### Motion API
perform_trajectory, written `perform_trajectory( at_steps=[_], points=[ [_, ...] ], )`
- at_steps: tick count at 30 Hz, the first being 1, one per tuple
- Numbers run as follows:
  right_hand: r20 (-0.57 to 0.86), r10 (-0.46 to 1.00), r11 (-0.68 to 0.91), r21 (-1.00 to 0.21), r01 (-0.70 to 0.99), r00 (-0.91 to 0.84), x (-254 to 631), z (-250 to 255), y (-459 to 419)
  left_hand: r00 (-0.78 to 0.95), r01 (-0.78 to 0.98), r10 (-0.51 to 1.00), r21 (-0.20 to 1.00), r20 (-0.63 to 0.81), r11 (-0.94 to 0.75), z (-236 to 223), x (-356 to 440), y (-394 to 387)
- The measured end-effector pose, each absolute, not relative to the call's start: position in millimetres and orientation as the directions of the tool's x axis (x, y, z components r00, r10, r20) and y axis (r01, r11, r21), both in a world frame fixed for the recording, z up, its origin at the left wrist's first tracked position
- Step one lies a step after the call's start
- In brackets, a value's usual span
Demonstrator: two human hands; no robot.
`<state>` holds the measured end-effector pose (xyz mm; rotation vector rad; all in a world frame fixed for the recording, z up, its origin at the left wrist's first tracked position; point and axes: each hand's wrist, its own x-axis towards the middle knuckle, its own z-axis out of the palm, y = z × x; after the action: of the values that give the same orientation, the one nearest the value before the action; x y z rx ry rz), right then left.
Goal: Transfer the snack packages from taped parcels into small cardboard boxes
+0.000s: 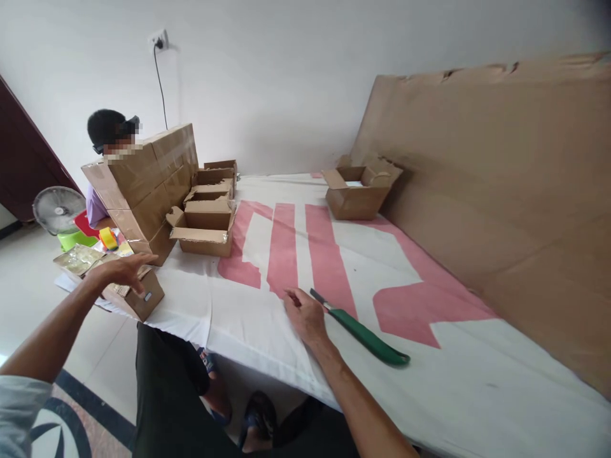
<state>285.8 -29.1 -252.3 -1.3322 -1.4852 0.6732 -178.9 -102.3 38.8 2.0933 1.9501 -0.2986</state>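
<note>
Brown cardboard sits beneath your left hand point(125, 271): a small box point(151, 298) at the near left of the worktop point(248, 324), which is covered in white and pink. Those fingers are spread, the thumb apart from the index; whether they touch the box, I cannot tell. Your right hand point(305, 313) is low at the worktop's front, its fingers curled; I cannot tell whether they pinch anything. Just beside it lies a green-handled tool point(367, 338), its narrow dark end towards your hand. Open boxes point(203, 245) stand in a row beside taped cartons point(160, 175). Farther right, another open box point(356, 203) stands near a large cardboard sheet point(501, 191).
</note>
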Motion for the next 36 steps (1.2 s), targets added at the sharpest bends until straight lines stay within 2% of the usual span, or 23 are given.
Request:
perform_trajectory(
  at_steps=[3, 6, 11, 14, 20, 26, 29, 33, 36],
  points=[
    [0.304, 0.949, 0.246, -0.882, 0.402, 0.087, 286, -253, -29, 0.052, 0.997, 0.92, -0.031, -0.389, -0.069, 37, -190, -119],
    [0.316, 0.946, 0.26, -0.875, 0.409, 0.075, 286, -253, -29, 0.049, 0.991, 0.926, -0.097, -0.374, -0.091, 32, -191, -131],
    [0.336, 0.939, 0.276, -0.862, 0.425, 0.069, 284, -252, -27, 0.062, 0.986, 0.929, -0.12, -0.366, -0.113, 31, -199, -142],
    [0.343, 0.936, 0.279, -0.858, 0.432, 0.076, 281, -250, -27, 0.055, 0.976, 0.932, -0.179, -0.359, -0.126, 27, -207, -145],
    [0.343, 0.935, 0.275, -0.861, 0.429, 0.091, 279, -244, -23, 0.209, 0.923, 0.947, -0.27, -0.243, -0.273, 14, -214, -141],
    [0.33, 0.938, 0.261, -0.875, 0.407, 0.107, 278, -237, -20, 0.288, 0.931, 0.943, -0.183, -0.166, -0.316, 17, -174, -119],
    [0.313, 0.943, 0.246, -0.886, 0.394, 0.115, 277, -236, -22, 0.322, 0.935, 0.939, -0.117, -0.121, -0.335, 10, -109, -116],
    [0.283, 0.953, 0.223, -0.898, 0.378, 0.11, 278, -235, -26, 0.377, 0.926, 0.926, -0.045, 0.014, -0.376, -14, 1, -116],
    [0.265, 0.96, 0.218, -0.909, 0.354, 0.089, 282, -233, -31, 0.421, 0.895, 0.9, 0.11, 0.116, -0.433, -28, 56, -113]
  ],
)
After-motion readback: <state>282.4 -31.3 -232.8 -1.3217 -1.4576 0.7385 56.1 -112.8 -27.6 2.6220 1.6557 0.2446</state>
